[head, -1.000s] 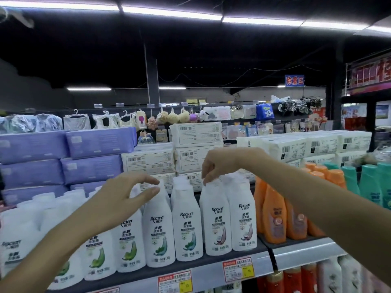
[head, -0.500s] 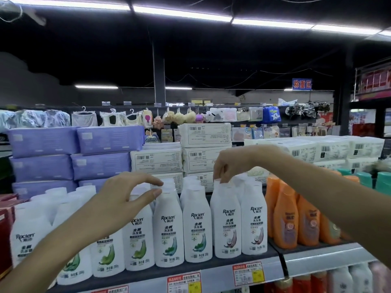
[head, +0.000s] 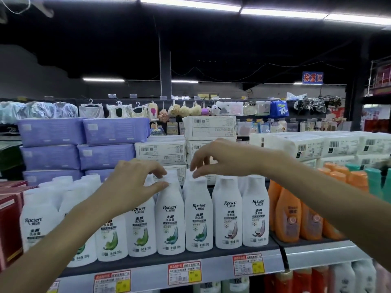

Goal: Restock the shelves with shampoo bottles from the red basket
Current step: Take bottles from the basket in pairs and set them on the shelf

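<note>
Now, on the shelf [head: 215,267] where the white shampoo bottles [head: 198,218] are standing in rows, I'm pinching one cap [head: 172,177] with my left hand [head: 135,182] and resting my right hand [head: 224,159] with loose fingertips [head: 195,175] on its neighbour, aiming to square both gently.

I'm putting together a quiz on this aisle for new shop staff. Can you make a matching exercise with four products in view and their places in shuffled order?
Things:
1. white shampoo bottles
2. orange bottles
3. purple packs
4. red boxes

Places:
A. far left edge of the view
B. stacked at upper left, behind the bottles
C. front row, middle of the shelf
D. just right of the white bottles

Pairs: 1-C, 2-D, 3-B, 4-A
</note>
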The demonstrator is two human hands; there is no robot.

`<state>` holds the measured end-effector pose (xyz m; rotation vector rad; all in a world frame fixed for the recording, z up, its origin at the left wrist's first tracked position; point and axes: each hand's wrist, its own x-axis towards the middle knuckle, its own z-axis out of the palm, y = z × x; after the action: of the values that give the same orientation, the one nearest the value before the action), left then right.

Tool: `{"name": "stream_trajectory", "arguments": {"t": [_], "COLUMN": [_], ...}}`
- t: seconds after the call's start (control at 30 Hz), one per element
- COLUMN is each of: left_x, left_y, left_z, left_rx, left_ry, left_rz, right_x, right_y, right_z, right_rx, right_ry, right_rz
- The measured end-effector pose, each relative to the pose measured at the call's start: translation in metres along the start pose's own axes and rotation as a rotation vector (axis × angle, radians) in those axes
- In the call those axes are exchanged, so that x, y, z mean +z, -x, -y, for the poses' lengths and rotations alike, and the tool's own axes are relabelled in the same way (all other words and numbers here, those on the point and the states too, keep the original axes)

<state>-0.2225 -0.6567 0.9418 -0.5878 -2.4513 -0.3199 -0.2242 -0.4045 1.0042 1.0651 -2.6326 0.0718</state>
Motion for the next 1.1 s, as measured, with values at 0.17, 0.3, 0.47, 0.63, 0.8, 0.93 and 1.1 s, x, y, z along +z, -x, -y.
{"name": "stream_trajectory", "arguments": {"t": [0.17, 0.3, 0.47, 0.63, 0.8, 0.93, 1.1], "left_x": [0.007, 0.008, 0.008, 0.006, 0.004, 0.005, 0.008], "left_y": [-0.008, -0.011, -0.013, -0.014, -0.016, -0.015, -0.015], "left_z": [-0.002, -0.002, -0.004, -0.002, -0.004, -0.006, -0.009], "left_rx": [-0.023, -0.046, -0.042, -0.040, -0.047, -0.055, -0.066], "left_ry": [0.014, 0.105, 0.113, 0.094, 0.113, 0.154, 0.164], "left_rz": [0.029, 0.048, 0.061, 0.116, 0.136, 0.104, 0.080], "right_x": [0.022, 0.027, 0.028, 0.028, 0.027, 0.026, 0.026], "right_y": [-0.002, -0.005, -0.009, -0.012, -0.014, -0.013, -0.010], "right_z": [0.006, 0.003, -0.001, -0.004, -0.006, -0.005, -0.007], "right_rx": [-0.066, -0.021, 0.033, 0.039, 0.043, 0.036, 0.045], "right_ry": [0.152, 0.211, 0.139, 0.101, 0.073, 0.074, 0.082], "right_rz": [0.011, -0.015, 0.010, 0.037, 0.054, 0.064, 0.059]}}
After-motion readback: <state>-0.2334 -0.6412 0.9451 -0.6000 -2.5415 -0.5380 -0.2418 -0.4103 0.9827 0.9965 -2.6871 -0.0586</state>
